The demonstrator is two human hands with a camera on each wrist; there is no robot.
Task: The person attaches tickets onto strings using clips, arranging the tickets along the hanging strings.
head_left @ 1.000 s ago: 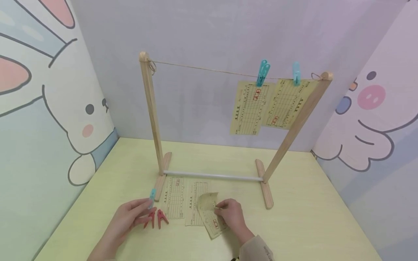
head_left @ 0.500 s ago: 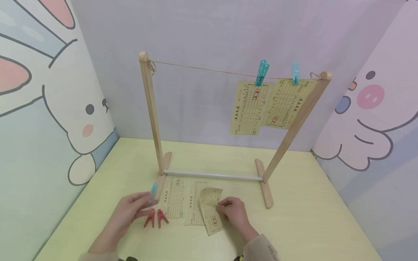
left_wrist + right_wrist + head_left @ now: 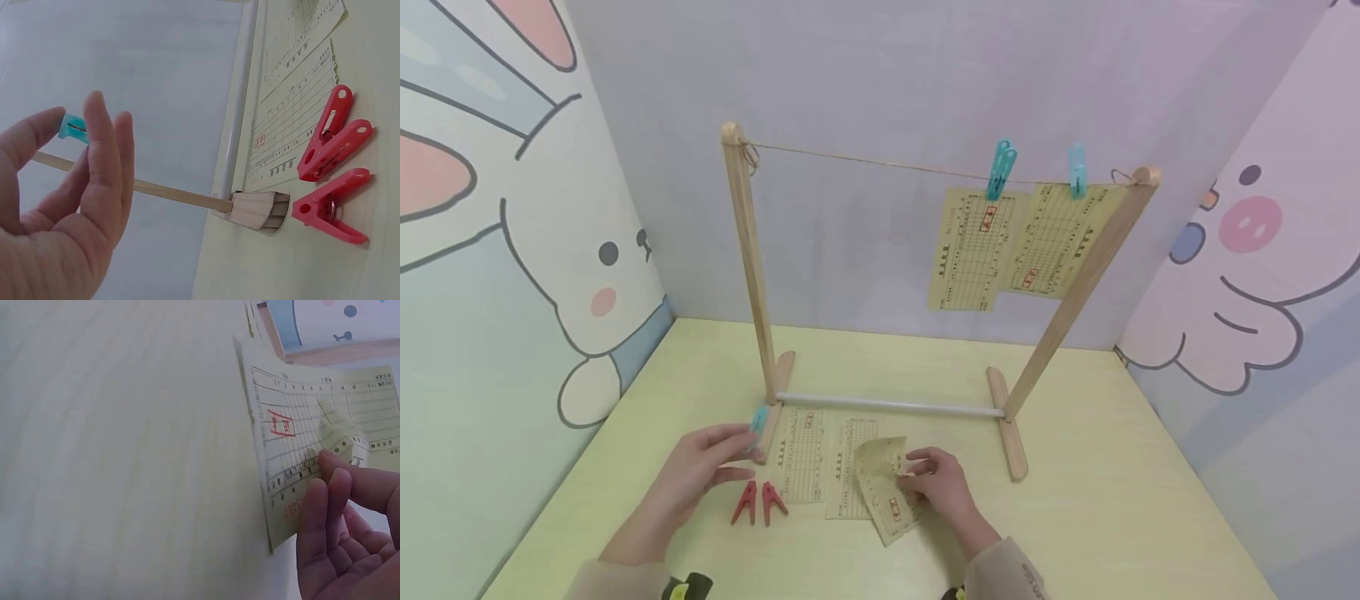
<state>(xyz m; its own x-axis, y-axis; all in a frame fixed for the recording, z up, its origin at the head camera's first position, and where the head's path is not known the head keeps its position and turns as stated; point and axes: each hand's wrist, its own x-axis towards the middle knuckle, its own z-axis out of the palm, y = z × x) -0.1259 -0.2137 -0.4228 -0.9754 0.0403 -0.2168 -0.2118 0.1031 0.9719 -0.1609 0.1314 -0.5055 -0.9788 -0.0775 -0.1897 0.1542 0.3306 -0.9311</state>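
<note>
Between thumb and finger my left hand (image 3: pixel 700 467) pinches a light blue clothespin (image 3: pixel 759 423), held above the table by the rack's left foot. The clothespin's end shows between the fingertips in the left wrist view. Two red clothespins (image 3: pixel 334 144) lie just below that hand. My right hand (image 3: pixel 942 485) pinches the long edge of a printed paper slip (image 3: pixel 880 492), which is lifted and bent. In the right wrist view the slip shows a red stamp and a crease near the thumb. Two more slips (image 3: pixel 801 454) lie flat to its left.
A wooden rack (image 3: pixel 748 275) stands behind the hands, a string (image 3: pixel 865 162) tied between its posts. Two slips (image 3: pixel 973 250) hang at the string's right side under blue clothespins (image 3: pixel 1002 171). A white rod (image 3: pixel 887 404) joins the rack's feet. Cartoon-printed walls surround the table.
My left hand has moved up and away from the red clothespins with the blue clothespin. My right hand has shifted slightly, still pinching the slip, which flexes a little.
</note>
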